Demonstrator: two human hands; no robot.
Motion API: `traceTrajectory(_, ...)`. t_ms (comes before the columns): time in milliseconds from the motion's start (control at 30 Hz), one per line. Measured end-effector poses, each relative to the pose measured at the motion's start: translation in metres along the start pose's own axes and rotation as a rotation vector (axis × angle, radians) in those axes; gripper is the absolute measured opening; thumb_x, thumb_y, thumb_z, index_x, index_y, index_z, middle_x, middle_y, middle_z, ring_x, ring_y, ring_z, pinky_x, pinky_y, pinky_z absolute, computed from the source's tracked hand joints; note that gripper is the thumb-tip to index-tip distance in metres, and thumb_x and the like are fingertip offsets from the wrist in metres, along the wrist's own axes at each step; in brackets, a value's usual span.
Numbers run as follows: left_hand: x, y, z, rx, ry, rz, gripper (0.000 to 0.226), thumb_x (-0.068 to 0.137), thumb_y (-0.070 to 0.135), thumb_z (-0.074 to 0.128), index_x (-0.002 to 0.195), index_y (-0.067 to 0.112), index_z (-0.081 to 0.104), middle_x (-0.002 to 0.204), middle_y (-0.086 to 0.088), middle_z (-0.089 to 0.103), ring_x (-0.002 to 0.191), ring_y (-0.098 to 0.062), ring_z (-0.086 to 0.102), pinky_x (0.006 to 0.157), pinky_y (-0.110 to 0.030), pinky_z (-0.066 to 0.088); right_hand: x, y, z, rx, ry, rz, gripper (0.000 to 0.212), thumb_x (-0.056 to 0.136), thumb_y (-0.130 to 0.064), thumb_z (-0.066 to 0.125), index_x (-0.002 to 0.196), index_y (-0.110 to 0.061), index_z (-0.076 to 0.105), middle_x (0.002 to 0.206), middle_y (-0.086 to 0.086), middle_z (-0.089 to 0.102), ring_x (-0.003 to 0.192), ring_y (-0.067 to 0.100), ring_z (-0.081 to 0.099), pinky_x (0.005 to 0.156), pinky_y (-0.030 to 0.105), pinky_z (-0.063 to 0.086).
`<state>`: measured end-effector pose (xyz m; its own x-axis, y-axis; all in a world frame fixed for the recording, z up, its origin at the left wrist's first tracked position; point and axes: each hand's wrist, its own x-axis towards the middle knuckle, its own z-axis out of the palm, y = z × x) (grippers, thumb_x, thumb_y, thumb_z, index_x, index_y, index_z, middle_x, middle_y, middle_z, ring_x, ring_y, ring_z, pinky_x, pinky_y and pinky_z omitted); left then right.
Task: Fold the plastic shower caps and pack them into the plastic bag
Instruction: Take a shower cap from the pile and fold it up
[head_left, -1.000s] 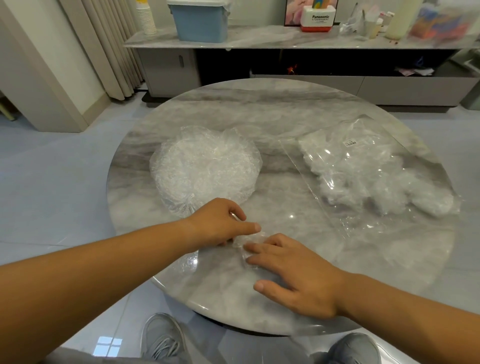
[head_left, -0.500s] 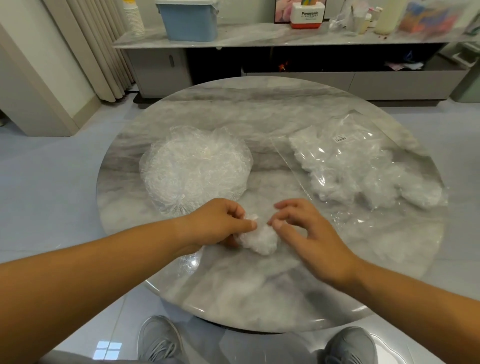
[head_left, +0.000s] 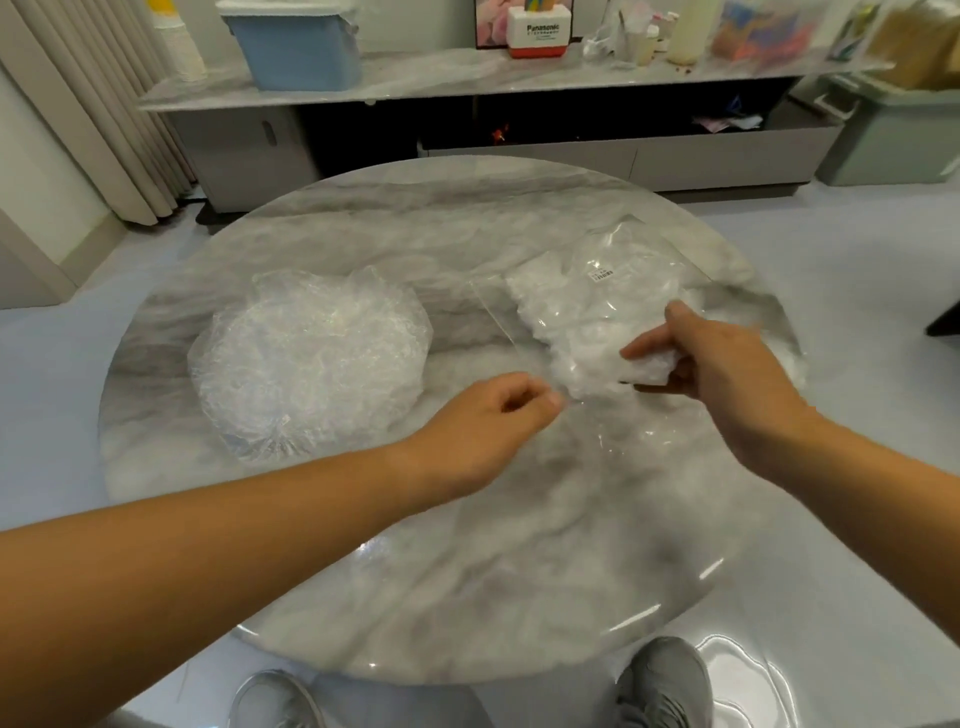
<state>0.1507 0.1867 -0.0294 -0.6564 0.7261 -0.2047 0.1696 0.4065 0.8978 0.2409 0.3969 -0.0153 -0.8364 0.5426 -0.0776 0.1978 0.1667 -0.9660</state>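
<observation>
A folded white shower cap (head_left: 649, 366) is gripped in my right hand (head_left: 727, 364), held over the clear plastic bag (head_left: 597, 291) on the table's right side. The bag holds several folded caps and bears a small label. My left hand (head_left: 498, 415) pinches the bag's near edge between thumb and fingers. A stack of unfolded clear shower caps (head_left: 311, 358) lies on the left of the round marble table (head_left: 467, 571).
Behind the table runs a low cabinet (head_left: 467, 78) with a blue bin (head_left: 301, 47), a white box and bottles on top. Curtains hang at the far left. A green bin (head_left: 893, 135) stands at the far right. My grey shoes show below the table edge.
My right hand picked the folded cap up from the table's near middle and carried it right, over the bag. My left hand let go of the cap and took the bag's edge.
</observation>
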Motion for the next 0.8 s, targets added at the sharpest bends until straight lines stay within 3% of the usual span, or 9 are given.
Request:
traceTrajectory(33,0.003,0.001,0.007,0.189,-0.049,0.1,0.03,0.102,0.043,0.051,0.113,0.023,0.069,0.132,0.008,0.059,0.124,-0.006,0.05,0.107,-0.028,0.037,0.008,0.003,-0.012,0.021,-0.005,0.032,0.058,0.095,-0.058,0.045,0.076,-0.016,0.081,0.094,0.019,0.067,0.092,0.04,0.067,0.093,0.051,0.058)
traceTrajectory(100,0.01,0.002,0.022,0.488,-0.184,0.223,0.035,0.103,0.049,0.044,0.129,0.035,0.064,0.164,0.005,0.024,0.151,-0.008,0.012,0.122,-0.03,0.013,0.015,0.01,-0.033,0.069,-0.061,0.097,0.068,0.103,-0.053,0.04,0.069,-0.008,0.078,0.089,0.023,0.056,0.086,0.04,0.062,0.082,0.045,0.062)
traceTrajectory(167,0.015,-0.001,0.037,0.671,-0.293,0.284,0.046,0.103,0.056,0.037,0.143,0.039,0.052,0.169,0.003,-0.008,0.153,-0.008,-0.017,0.125,-0.035,-0.001,0.013,0.02,-0.047,0.047,-0.121,0.145,0.074,0.106,-0.051,0.033,0.068,-0.004,0.075,0.074,0.019,0.06,0.074,0.028,0.064,0.083,0.042,0.058)
traceTrajectory(233,0.017,-0.004,0.05,0.794,-0.348,0.305,0.056,0.101,0.062,0.032,0.151,0.039,0.04,0.166,0.004,-0.024,0.149,-0.01,-0.031,0.125,-0.039,-0.006,0.01,0.031,-0.056,-0.031,-0.194,0.165,0.077,0.104,-0.055,0.029,0.067,-0.006,0.076,0.067,0.011,0.063,0.069,0.022,0.061,0.085,0.04,0.051)
traceTrajectory(367,0.017,-0.011,0.059,1.014,-0.362,0.361,0.066,0.099,0.068,0.025,0.155,0.034,0.033,0.163,-0.002,-0.033,0.148,-0.017,-0.035,0.125,-0.041,-0.007,0.0,0.043,-0.063,-0.145,-0.29,0.171,0.08,0.103,-0.056,0.025,0.07,-0.006,0.078,0.074,0.012,0.07,0.075,0.023,0.064,0.087,0.035,0.049)
traceTrajectory(467,0.016,-0.015,0.067,1.168,-0.286,0.409,0.077,0.097,0.072,0.019,0.158,0.026,0.027,0.162,-0.006,-0.034,0.149,-0.022,-0.034,0.125,-0.047,-0.004,-0.005,0.044,-0.066,-0.218,-0.332,0.153,0.083,0.096,-0.063,0.023,0.073,-0.006,0.078,0.083,0.022,0.069,0.08,0.026,0.062,0.09,0.038,0.048)
traceTrajectory(533,0.014,-0.017,0.074,1.218,-0.23,0.413,0.084,0.097,0.074,0.015,0.161,0.02,0.016,0.162,-0.007,-0.034,0.15,-0.024,-0.031,0.125,-0.048,-0.002,-0.008,0.045,-0.067,-0.289,-0.366,0.14,0.085,0.09,-0.068,0.02,0.072,-0.009,0.079,0.087,0.02,0.071,0.086,0.031,0.063,0.094,0.039,0.048)
traceTrajectory(667,0.013,-0.017,0.077,1.193,-0.149,0.434,0.091,0.096,0.074,0.014,0.161,0.012,-0.004,0.165,-0.009,-0.025,0.153,-0.024,-0.021,0.126,-0.046,0.003,-0.011,0.047,-0.064,-0.376,-0.415,0.156,0.087,0.085,-0.073,0.017,0.072,-0.015,0.08,0.087,0.005,0.075,0.092,0.025,0.066,0.089,0.028,0.049)
traceTrajectory(800,0.014,-0.015,0.074,1.119,-0.18,0.414,0.093,0.094,0.075,0.015,0.161,0.013,-0.007,0.166,-0.005,-0.023,0.153,-0.018,-0.021,0.126,-0.043,0.003,-0.008,0.052,-0.056,-0.329,-0.399,0.202,0.089,0.081,-0.078,0.017,0.081,-0.017,0.083,0.092,0.008,0.075,0.086,0.022,0.062,0.087,0.028,0.048)
